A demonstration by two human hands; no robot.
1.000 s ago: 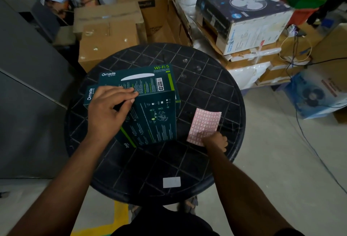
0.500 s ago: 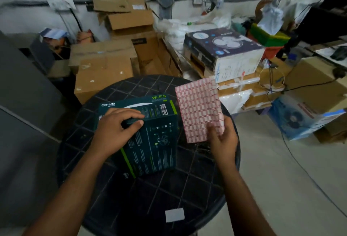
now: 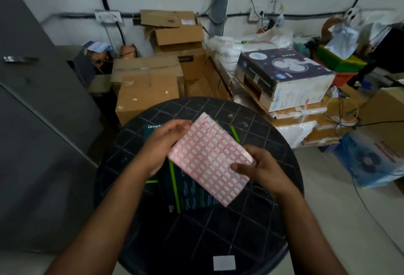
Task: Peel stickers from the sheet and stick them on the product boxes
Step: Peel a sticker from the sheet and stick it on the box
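Observation:
A pink sticker sheet [image 3: 207, 156] with a red grid of small labels is held up between both hands, over the dark green product boxes [image 3: 192, 196]. My right hand [image 3: 260, 169] grips the sheet's right edge, thumb on top. My left hand [image 3: 162, 143] touches the sheet's upper left edge with its fingers; how they lie there is blurred. The stacked green boxes lie on the round black table [image 3: 229, 231], mostly hidden under the sheet and my hands.
A small white sticker [image 3: 224, 262] sits near the table's front edge. Brown cartons [image 3: 146, 93] stand behind the table, a fan box [image 3: 284, 77] on stacked packages to the right, a grey cabinet [image 3: 32, 121] to the left, cables on the floor at right.
My right hand lifted the sheet off the table and brought it over the boxes. My left hand left the box top and came to the sheet's left edge. The camera tilted up.

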